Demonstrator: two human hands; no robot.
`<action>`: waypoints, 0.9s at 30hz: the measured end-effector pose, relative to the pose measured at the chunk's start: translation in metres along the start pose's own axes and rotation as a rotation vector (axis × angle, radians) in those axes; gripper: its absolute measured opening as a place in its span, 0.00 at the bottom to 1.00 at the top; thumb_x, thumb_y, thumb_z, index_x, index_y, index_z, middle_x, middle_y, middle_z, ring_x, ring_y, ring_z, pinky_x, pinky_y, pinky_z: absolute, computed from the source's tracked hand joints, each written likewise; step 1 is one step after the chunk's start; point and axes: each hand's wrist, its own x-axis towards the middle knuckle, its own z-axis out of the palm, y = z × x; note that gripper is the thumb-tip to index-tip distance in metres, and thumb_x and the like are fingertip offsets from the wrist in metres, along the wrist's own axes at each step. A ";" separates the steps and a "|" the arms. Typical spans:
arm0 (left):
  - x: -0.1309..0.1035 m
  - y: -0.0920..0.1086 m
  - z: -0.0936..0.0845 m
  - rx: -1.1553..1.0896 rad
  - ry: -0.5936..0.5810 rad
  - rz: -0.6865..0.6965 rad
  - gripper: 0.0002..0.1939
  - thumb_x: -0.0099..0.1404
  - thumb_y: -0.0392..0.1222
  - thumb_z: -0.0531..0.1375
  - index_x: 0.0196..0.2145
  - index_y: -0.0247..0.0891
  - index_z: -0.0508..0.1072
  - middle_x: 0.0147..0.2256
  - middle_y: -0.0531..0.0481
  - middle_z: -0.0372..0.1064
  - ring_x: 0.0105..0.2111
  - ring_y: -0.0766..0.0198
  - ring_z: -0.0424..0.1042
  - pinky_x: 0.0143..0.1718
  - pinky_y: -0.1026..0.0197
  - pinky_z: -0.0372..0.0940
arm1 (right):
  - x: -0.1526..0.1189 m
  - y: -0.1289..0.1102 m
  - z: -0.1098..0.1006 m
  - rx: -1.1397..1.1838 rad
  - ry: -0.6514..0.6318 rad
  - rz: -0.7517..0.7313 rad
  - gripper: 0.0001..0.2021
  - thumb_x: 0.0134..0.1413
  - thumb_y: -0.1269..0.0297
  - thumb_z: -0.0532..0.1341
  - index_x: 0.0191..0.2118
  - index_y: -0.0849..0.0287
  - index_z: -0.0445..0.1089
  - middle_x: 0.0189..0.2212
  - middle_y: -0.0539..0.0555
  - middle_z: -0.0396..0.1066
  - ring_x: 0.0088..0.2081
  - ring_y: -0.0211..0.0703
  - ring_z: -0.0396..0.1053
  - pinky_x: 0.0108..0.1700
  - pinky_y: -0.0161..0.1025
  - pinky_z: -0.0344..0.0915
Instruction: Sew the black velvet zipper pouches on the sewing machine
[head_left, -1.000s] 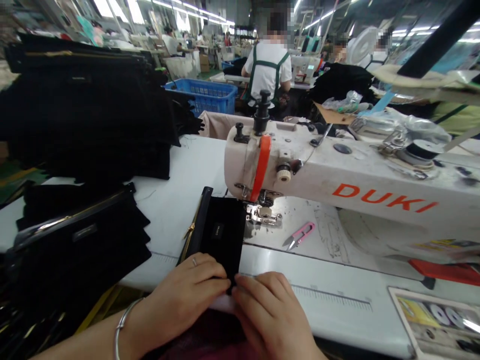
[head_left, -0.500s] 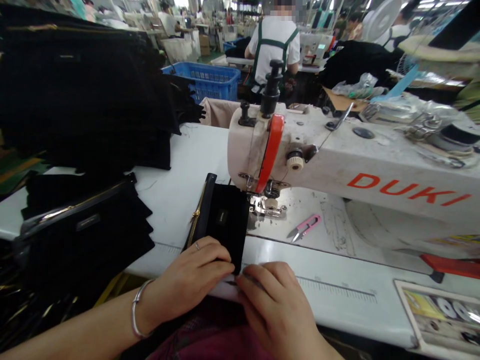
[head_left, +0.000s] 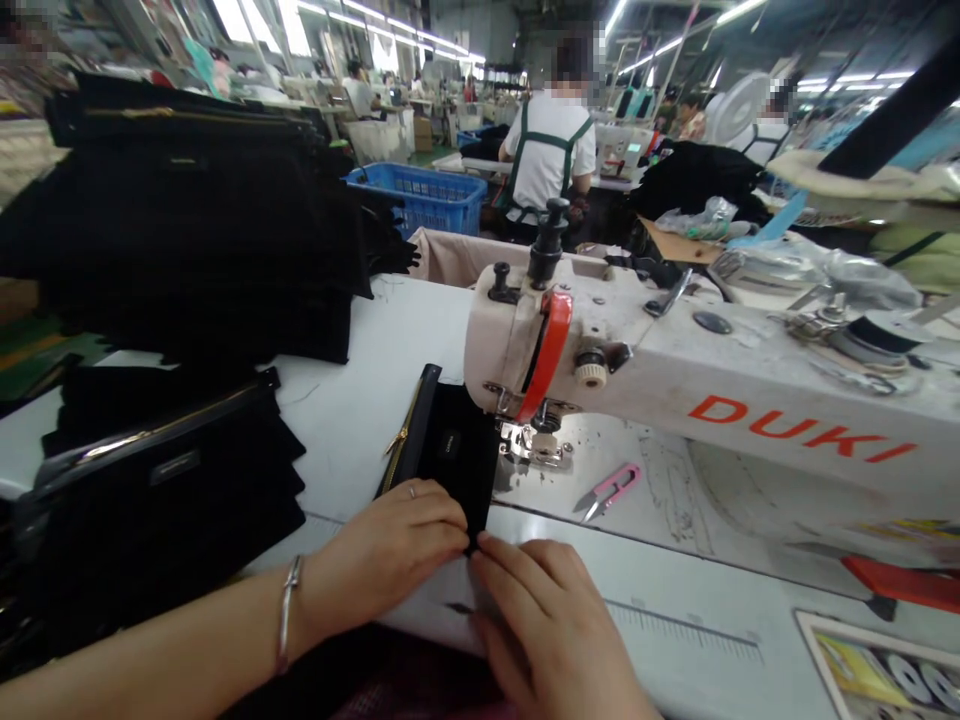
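Observation:
A black fabric pouch [head_left: 469, 452] with a gold zipper along its left side and a small label lies flat on the white sewing table, its right edge close to the presser foot [head_left: 541, 447]. My left hand [head_left: 401, 540], wearing a ring and a bangle, is closed on the pouch's near end, fingertips together at the corner. From the other side, my right hand [head_left: 544, 610] pinches that same near corner; its thumb is partly hidden. Pink-handled thread snips [head_left: 611, 490] rest on the machine bed, right of the presser foot.
The sewing machine [head_left: 637, 360] stands across the right side. Tall stacks of black pouches [head_left: 202, 230] fill the left, with a smaller pile [head_left: 172, 490] nearer me. Behind are a blue crate [head_left: 427, 195] and a person [head_left: 551, 150] seen from the back.
My view has tilted up, so the machine and table sit lower in the picture. Both hands stay at the pouch's near corner, and the pouch has barely moved against the machine.

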 end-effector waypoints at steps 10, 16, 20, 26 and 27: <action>0.025 -0.025 -0.003 0.041 0.005 0.018 0.09 0.72 0.35 0.55 0.43 0.37 0.76 0.42 0.48 0.73 0.44 0.61 0.68 0.49 0.57 0.63 | 0.027 0.017 -0.011 -0.039 -0.104 0.075 0.16 0.59 0.71 0.62 0.53 0.58 0.69 0.54 0.54 0.70 0.46 0.52 0.66 0.48 0.53 0.68; 0.039 -0.043 -0.003 0.076 0.019 0.038 0.09 0.72 0.35 0.56 0.43 0.37 0.76 0.43 0.48 0.73 0.45 0.61 0.68 0.51 0.56 0.64 | 0.040 0.031 -0.015 -0.088 -0.128 0.073 0.17 0.59 0.70 0.62 0.54 0.60 0.69 0.53 0.55 0.70 0.48 0.52 0.66 0.51 0.53 0.68; 0.048 -0.056 -0.003 0.093 0.007 0.047 0.09 0.72 0.35 0.56 0.43 0.37 0.76 0.44 0.49 0.73 0.46 0.61 0.68 0.53 0.55 0.64 | 0.047 0.042 -0.014 -0.111 -0.128 0.067 0.17 0.58 0.69 0.63 0.54 0.59 0.69 0.53 0.56 0.70 0.48 0.52 0.67 0.53 0.53 0.68; 0.062 -0.066 -0.006 0.120 0.016 0.048 0.09 0.72 0.35 0.56 0.44 0.36 0.77 0.44 0.47 0.74 0.48 0.60 0.69 0.54 0.55 0.64 | 0.054 0.056 -0.009 -0.165 -0.110 0.130 0.19 0.59 0.66 0.62 0.56 0.59 0.69 0.49 0.60 0.70 0.48 0.54 0.68 0.50 0.53 0.69; 0.065 -0.067 -0.006 0.125 0.022 0.043 0.09 0.72 0.35 0.56 0.43 0.36 0.77 0.44 0.47 0.74 0.47 0.60 0.69 0.54 0.56 0.64 | 0.055 0.058 -0.007 -0.171 -0.108 0.140 0.19 0.59 0.66 0.62 0.56 0.59 0.69 0.49 0.61 0.71 0.47 0.53 0.68 0.50 0.52 0.69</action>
